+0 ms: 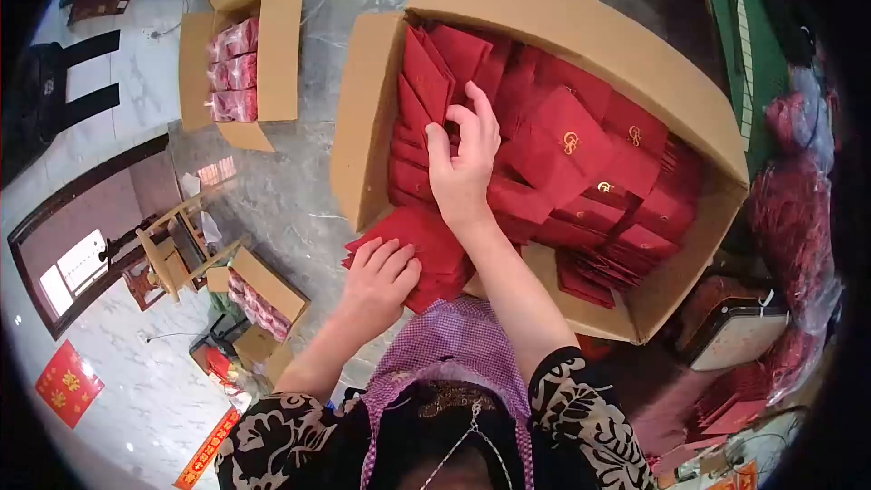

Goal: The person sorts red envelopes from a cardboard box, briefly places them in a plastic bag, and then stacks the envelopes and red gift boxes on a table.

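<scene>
A large cardboard box [544, 0] stands open before me, filled with red envelopes [567, 141] that carry gold emblems. My right hand [465, 150] reaches into its left part. The thumb and fingers are curled but apart, beside upright red envelopes [425, 73]; the thumb tip is at an envelope's lower corner. Closer to my body, my left hand [381, 279] lies with its fingers flat on a stack of red envelopes [431, 249] at the box's near left corner. The left thumb is hard to make out, and the underside of that stack is hidden.
A smaller open box [281, 54] with plastic-wrapped pink-red packs [234, 73] sits at the upper left. Another open box [272, 286] with similar packs is at the left, near a wooden chair [168, 259]. Bagged red material [794, 245] lies at the right.
</scene>
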Action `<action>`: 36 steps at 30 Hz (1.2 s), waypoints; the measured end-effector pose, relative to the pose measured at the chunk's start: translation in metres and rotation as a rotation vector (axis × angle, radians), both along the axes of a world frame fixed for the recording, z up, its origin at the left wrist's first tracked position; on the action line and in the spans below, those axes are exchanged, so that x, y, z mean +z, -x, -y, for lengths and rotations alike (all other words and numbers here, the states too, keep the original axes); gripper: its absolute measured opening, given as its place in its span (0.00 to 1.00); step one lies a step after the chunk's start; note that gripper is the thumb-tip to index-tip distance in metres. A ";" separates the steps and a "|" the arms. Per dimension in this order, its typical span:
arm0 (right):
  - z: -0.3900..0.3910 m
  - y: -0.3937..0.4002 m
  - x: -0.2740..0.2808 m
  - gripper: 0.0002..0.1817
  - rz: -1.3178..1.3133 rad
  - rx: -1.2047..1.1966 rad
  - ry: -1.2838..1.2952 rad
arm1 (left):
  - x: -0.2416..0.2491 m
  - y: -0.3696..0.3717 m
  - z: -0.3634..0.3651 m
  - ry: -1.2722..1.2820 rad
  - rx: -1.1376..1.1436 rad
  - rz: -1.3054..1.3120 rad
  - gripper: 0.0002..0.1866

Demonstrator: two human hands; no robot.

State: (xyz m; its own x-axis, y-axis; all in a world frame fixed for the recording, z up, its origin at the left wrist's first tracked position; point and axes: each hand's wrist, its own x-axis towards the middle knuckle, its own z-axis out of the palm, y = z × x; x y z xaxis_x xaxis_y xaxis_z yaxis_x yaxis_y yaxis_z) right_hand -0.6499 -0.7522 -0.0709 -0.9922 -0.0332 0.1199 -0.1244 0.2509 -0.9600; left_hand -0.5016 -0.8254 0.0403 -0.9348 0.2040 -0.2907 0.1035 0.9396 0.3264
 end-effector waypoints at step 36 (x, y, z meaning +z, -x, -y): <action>-0.144 -0.076 0.023 0.10 0.271 0.659 0.220 | 0.031 0.002 -0.016 -0.039 -0.018 -0.143 0.14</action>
